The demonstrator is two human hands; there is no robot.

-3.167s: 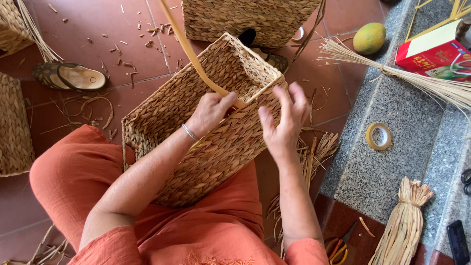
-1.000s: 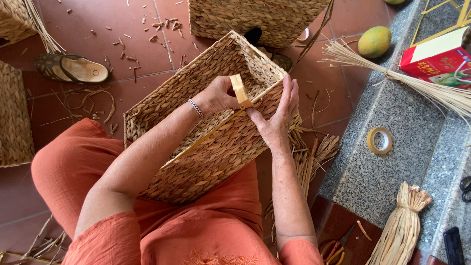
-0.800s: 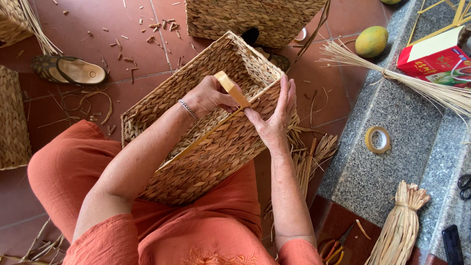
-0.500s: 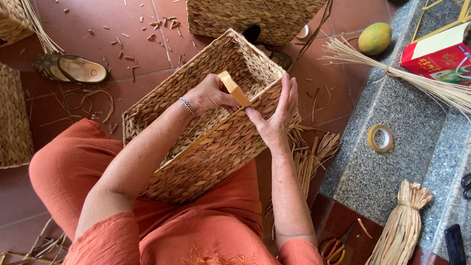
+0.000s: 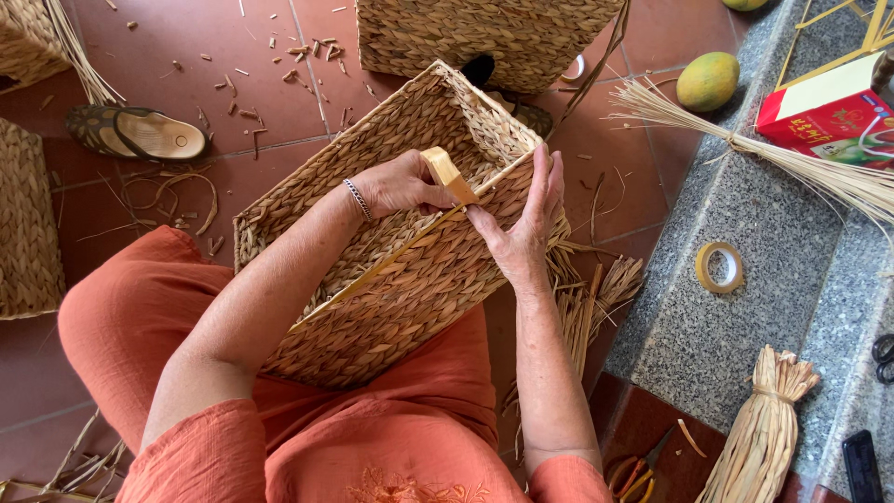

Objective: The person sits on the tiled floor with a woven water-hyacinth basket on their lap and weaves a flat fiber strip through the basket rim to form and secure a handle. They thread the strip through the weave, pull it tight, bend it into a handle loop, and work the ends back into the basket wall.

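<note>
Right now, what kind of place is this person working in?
Most likely a home basket-weaving spot on a tiled floor. The left hand and right hand work the rim of a woven basket, more baskets stand nearby, and bundled straw lies on a stone ledge.

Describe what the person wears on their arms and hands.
Both forearms are bare below short, loose orange sleeves. The left hand has a thin silver chain bracelet at its wrist. The right hand shows no glove, ring or bracelet.
</note>
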